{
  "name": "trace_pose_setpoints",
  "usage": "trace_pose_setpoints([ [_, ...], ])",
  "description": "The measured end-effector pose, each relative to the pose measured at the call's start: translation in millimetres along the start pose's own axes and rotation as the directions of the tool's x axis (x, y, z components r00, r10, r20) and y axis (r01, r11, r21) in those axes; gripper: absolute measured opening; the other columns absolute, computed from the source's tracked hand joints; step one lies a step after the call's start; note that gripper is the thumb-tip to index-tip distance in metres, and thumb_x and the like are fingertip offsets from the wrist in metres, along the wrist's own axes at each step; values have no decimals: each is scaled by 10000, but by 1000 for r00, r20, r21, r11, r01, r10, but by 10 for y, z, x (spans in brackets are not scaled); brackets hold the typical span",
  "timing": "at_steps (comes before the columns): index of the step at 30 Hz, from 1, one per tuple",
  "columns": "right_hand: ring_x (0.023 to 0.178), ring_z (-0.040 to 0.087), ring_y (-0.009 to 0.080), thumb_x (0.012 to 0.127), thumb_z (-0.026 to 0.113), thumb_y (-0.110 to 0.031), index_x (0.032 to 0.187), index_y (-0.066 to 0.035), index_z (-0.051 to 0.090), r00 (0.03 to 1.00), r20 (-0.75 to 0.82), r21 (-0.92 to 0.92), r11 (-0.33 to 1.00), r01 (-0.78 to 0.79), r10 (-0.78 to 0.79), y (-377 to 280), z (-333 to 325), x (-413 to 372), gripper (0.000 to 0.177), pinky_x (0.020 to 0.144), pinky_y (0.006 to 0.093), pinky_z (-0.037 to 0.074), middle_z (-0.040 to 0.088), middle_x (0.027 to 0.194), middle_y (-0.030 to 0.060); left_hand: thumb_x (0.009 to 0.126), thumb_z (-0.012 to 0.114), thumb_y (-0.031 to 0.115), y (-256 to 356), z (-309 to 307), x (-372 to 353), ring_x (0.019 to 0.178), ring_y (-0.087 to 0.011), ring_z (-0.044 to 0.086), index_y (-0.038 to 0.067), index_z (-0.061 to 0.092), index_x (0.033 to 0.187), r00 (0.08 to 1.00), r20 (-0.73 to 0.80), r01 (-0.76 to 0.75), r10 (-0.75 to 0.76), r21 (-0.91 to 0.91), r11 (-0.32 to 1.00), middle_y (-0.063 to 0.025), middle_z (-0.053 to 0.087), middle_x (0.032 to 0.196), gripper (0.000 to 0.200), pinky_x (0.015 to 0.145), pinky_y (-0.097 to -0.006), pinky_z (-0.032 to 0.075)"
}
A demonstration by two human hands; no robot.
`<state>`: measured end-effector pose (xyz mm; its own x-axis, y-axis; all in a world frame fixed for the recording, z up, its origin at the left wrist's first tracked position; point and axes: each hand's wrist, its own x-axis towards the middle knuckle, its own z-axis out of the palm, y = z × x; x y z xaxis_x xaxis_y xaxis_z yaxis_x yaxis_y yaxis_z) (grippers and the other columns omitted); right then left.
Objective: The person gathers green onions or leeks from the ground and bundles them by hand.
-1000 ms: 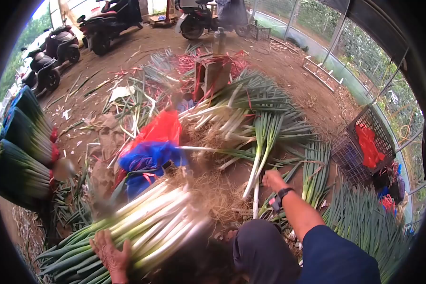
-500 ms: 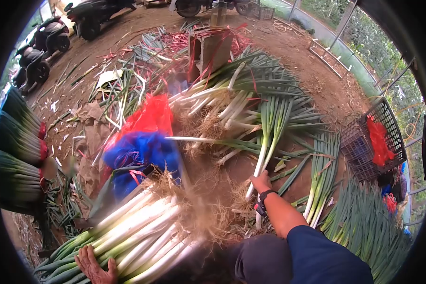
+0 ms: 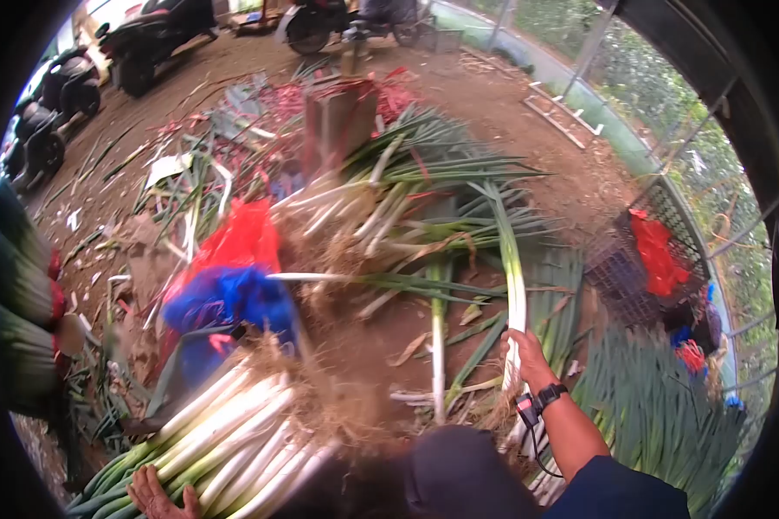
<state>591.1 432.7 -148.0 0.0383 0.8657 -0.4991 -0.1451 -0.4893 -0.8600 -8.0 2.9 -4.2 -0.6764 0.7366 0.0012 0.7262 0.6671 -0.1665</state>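
Head camera view: the right hand [image 3: 524, 356] is clamping its fingers round the white shank of a long green onion stalk [image 3: 512, 285], root end low, leaves pointing up and away from the wearer. A black wrist strap [image 3: 547, 398] with a trailing cable is sitting just below that hand. The left hand [image 3: 160, 497] is resting with fingers spread on the green part of a large onion bundle [image 3: 234, 424] at lower left, its roots facing the middle.

A dark-clothed knee [image 3: 459, 467] is standing between the two hands and blocking part of the near ground; the area beside it is showing blurred. A blue bag [image 3: 229, 298] and a red bag [image 3: 242, 233] are lying close beyond the bundle's root end. One loose stalk [image 3: 312, 277] is lying crosswise in front of an untidy onion heap [image 3: 424, 173], and another stalk [image 3: 438, 346] is lying lengthwise, left of the right hand.

Behind the heap, an upright block [image 3: 342, 121] is standing amid red ties. On the right, a leafy pile [image 3: 658, 406] is spreading beside the forearm, with a dark crate [image 3: 632, 277] beyond. Tied bundles [image 3: 17, 294] are crowding the left edge; scooters [image 3: 151, 52] are standing at the back.
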Motion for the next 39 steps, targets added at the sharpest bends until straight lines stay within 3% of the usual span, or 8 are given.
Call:
trace_pose_setpoints([
  [13,656,607,170,1004,633,-274,1182,-38,648,967,-232,136,988,-79,109,260,-1659,-1099,296,586,337,521,644,823,41,936,485,753,-12,53,-24,1408,-499,410,119,508,1519,998,-58,-16,15,-27,1000,-225,515,1513,861,1212,-590,242],
  [18,1027,681,266,921,695,-135,1439,70,468,938,-262,-655,756,2,-228,1286,-2105,-639,602,900,401,529,703,1166,166,918,547,719,-32,64,-31,1383,-404,485,60,558,1466,989,-135,-59,58,-7,998,-225,586,1437,858,1216,-573,258],
  [19,1034,678,265,909,702,-143,1498,74,399,867,-233,-798,596,88,-440,1196,-1801,-625,697,903,411,524,695,1191,176,919,556,708,16,19,-29,1384,-385,490,50,566,1457,989,-134,-59,60,10,998,-225,589,1434,850,1219,-569,256],
  [23,721,549,85,937,724,-170,1504,8,433,986,8,-571,809,139,-164,1086,-897,225,662,580,252,440,631,955,30,925,575,687,41,-17,-25,1404,-400,469,43,599,1424,991,-128,-47,45,-8,999,-225,566,1463,815,1225,-551,256],
  [27,1256,614,318,860,778,-205,1484,-8,480,926,314,-705,602,375,-209,531,850,783,719,1059,407,490,613,1375,223,927,616,643,67,-72,-24,1421,-403,445,48,604,1415,993,-112,-49,43,-51,997,-211,545,1487,770,1227,-539,259],
  [33,1379,453,465,810,735,-202,1549,-129,384,745,615,-779,-51,625,-257,95,2706,1312,821,1105,500,449,349,1568,248,913,655,604,127,-129,11,1426,-403,433,79,562,1460,999,-17,31,-32,-45,998,-206,527,1496,763,1237,-542,242],
  [35,1402,436,471,811,765,-231,1549,-113,381,795,550,-827,-33,562,-257,22,3167,1430,840,1111,510,440,349,1568,273,912,656,605,104,-123,15,1427,-406,431,90,563,1461,999,-48,-6,3,-67,998,-207,535,1483,759,1236,-558,235],
  [39,1327,527,397,797,845,-339,1543,-53,370,909,-18,-638,705,310,-416,312,3696,2120,929,1071,461,459,475,1492,270,911,663,594,118,-125,57,1398,-418,460,84,572,1446,997,-75,-28,23,-73,997,-213,547,1463,744,1224,-573,255],
])
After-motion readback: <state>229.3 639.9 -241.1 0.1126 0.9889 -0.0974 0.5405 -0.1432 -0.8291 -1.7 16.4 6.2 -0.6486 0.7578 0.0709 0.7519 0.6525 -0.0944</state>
